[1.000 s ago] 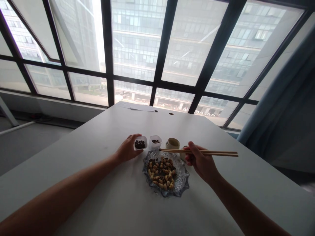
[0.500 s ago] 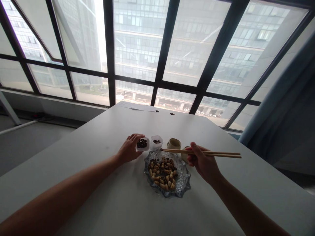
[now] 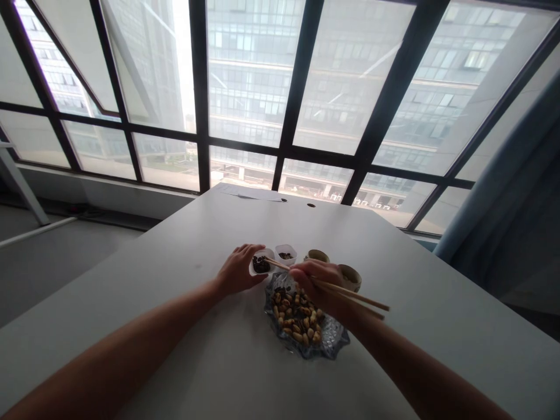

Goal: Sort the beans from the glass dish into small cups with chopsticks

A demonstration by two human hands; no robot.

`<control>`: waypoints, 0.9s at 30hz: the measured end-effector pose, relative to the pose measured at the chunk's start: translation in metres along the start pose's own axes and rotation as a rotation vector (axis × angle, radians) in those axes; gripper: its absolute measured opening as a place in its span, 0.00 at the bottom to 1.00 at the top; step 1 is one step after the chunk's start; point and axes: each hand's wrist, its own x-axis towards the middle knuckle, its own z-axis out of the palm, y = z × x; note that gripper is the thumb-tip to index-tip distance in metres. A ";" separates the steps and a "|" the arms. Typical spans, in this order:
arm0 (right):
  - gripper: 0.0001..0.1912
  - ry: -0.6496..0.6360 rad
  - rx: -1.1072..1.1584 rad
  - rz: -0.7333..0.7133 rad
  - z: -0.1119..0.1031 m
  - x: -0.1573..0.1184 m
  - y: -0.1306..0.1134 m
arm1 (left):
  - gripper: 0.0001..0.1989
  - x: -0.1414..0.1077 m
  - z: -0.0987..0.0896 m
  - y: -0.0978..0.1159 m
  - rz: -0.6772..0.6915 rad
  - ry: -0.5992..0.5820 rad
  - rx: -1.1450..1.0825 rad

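My left hand (image 3: 240, 270) grips a small white plastic box (image 3: 272, 269) by its sides; dark seeds or beans (image 3: 261, 265) lie in it. Held in my right hand (image 3: 321, 283) is a pair of chopsticks (image 3: 350, 291), whose tips reach into that box. Under my right hand stands a scalloped glass bowl (image 3: 339, 338) with peanuts (image 3: 301, 321) and dark pieces mixed in. A second white plastic box (image 3: 286, 251), with a few dark pieces inside, is just behind. Whether the chopsticks pinch anything is too small to tell.
Two small ceramic cups, a greenish one (image 3: 318, 255) and another (image 3: 351, 277), stand behind and right of my right hand. Papers (image 3: 249, 191) lie at the far end of the white table (image 3: 196, 350). Beyond are windows and a blue curtain (image 3: 503, 169) at right.
My right hand has moved left over the glass bowl, bringing the chopstick tips from the bowl's far rim into the box. My left hand keeps its hold on the box.
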 end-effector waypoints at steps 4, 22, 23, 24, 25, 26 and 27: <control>0.22 -0.087 -0.071 -0.118 0.009 0.013 0.007 | 0.32 0.000 0.001 0.000 -0.004 -0.014 -0.005; 0.26 0.046 0.231 0.501 -0.051 -0.038 0.010 | 0.32 0.003 -0.003 0.003 -0.074 -0.080 -0.024; 0.26 0.076 0.213 0.476 -0.052 -0.037 0.011 | 0.32 0.003 -0.003 0.003 -0.074 -0.078 -0.029; 0.26 0.108 0.198 0.457 -0.055 -0.037 0.011 | 0.32 0.002 -0.003 0.003 -0.076 -0.074 -0.034; 0.26 0.136 0.188 0.447 -0.060 -0.036 0.009 | 0.32 0.002 -0.003 0.002 -0.078 -0.072 -0.039; 0.26 0.153 0.186 0.450 -0.065 -0.036 0.007 | 0.32 0.002 -0.003 0.002 -0.081 -0.070 -0.041; 0.27 0.141 0.192 0.464 -0.070 -0.036 0.004 | 0.32 0.002 -0.003 0.001 -0.086 -0.069 -0.041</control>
